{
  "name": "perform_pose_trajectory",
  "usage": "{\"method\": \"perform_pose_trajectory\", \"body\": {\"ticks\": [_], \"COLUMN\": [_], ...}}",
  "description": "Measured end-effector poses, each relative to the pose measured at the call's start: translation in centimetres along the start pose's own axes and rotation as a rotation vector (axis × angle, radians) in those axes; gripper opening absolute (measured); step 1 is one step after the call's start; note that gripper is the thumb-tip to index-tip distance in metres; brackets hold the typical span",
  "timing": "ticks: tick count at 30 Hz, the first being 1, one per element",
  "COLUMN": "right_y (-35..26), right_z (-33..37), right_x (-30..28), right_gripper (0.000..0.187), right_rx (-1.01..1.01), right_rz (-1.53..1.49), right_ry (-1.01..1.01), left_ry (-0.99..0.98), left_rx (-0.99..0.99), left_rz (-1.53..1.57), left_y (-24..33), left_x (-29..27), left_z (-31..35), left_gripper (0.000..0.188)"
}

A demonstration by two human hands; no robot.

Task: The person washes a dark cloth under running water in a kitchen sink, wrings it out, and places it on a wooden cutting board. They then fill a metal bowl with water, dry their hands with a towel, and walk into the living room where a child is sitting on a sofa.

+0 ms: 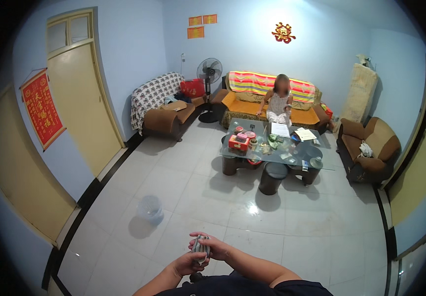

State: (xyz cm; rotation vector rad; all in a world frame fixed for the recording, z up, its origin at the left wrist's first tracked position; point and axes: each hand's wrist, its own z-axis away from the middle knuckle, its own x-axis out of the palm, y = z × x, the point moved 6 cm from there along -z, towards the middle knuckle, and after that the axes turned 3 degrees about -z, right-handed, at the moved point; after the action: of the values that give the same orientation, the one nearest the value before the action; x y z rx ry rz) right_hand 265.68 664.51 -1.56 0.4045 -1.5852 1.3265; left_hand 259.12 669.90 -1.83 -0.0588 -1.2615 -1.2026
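Note:
Low in the head view, my two hands meet in front of my body around a small grey-and-white striped bundle [201,245] that looks like folded cloth. My left hand [187,263] is closed on its lower end, with the thumb lying across the front. From the other side my right hand [216,247] wraps the bundle's upper part, some fingers reaching behind it. A bit of pale material pokes out at the bottom near the left thumb. The fingers cover part of the bundle, so its exact kind cannot be told.
A clear plastic bin [150,209] stands on the tiled floor ahead to the left. Farther off are a cluttered glass table [292,154], a dark round stool [273,178] and a standing fan [209,74]. A person [278,101] sits on the sofa [242,104] behind the table.

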Motion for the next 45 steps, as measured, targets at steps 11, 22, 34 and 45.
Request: {"method": "perform_pose_trajectory", "body": {"ticks": [11, 22, 34, 45], "right_y": [4.1, 5.5, 4.5, 1.9], "right_z": [-2.8, -2.9, -1.9, -0.9], "right_x": [1.4, 2.3, 1.2, 5.1], "right_gripper": [0.016, 0.019, 0.022, 0.093], "right_rx": [-0.058, -0.127, -0.241, -0.200], "right_rz": [0.169, 0.284, 0.330, 0.148], "right_ry": [0.135, 0.251, 0.455, -0.010], "left_ry": [0.183, 0.297, 0.366, -0.116], "left_rx": [-0.015, -0.036, 0.079, -0.002], "left_rz": [-0.382, -0.512, -0.623, -0.017], "left_y": [-0.3, -0.1, 0.6, 1.4], "left_x": [-5.3, -4.6, -4.3, -1.0], "left_z": [3.3, 5.9, 5.1, 5.9], "left_gripper": [0.016, 0.013, 0.022, 0.026]}}
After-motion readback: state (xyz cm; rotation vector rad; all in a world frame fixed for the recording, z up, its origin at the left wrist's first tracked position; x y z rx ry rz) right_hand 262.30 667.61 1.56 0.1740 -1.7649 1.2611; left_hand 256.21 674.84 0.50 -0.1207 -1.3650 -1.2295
